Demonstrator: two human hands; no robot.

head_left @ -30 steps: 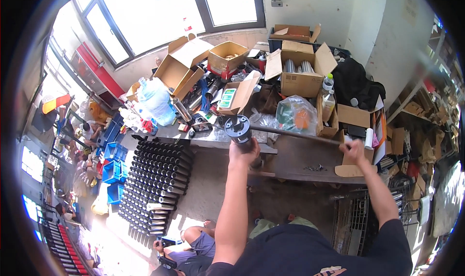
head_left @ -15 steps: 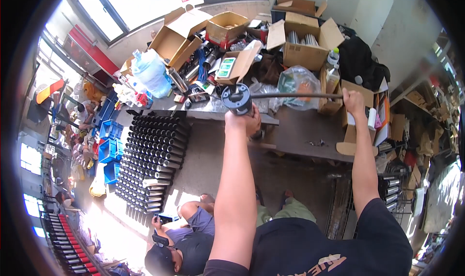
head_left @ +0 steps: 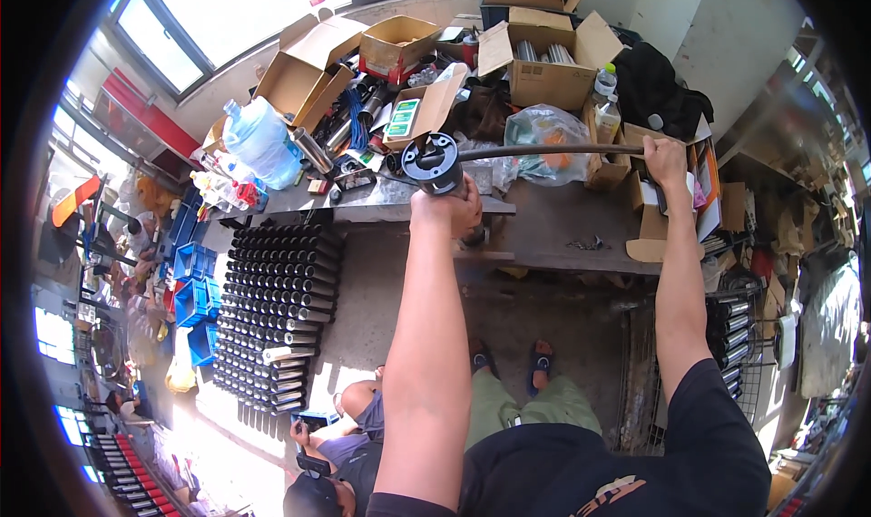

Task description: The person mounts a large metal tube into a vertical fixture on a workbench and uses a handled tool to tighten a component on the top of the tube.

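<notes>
My left hand (head_left: pixel 455 210) is closed around the lower side of a black metal cylinder (head_left: pixel 434 176), above the front edge of the workbench. The cylinder's round top face shows, with holes and slots in it. From this top a long dark bar (head_left: pixel 553 150) runs to the right, nearly level. My right hand (head_left: pixel 667 161) grips the bar's far end, its arm stretched out. How the bar meets the cylinder is hard to make out. What supports the cylinder from below is mostly hidden by my left hand.
Cardboard boxes (head_left: pixel 552 86), a large water jug (head_left: pixel 263 141) and a clear plastic bag (head_left: pixel 544 136) crowd the bench (head_left: pixel 553 218). Rows of black tubes (head_left: pixel 281 308) stand left on the floor, beside blue crates (head_left: pixel 195 299). Another person (head_left: pixel 318 490) sits low, close at my left.
The whole view has shifted, so the bench and its things appear further left and higher. My right hand and the bar's end have moved slightly away from me. Both grips stay the same.
</notes>
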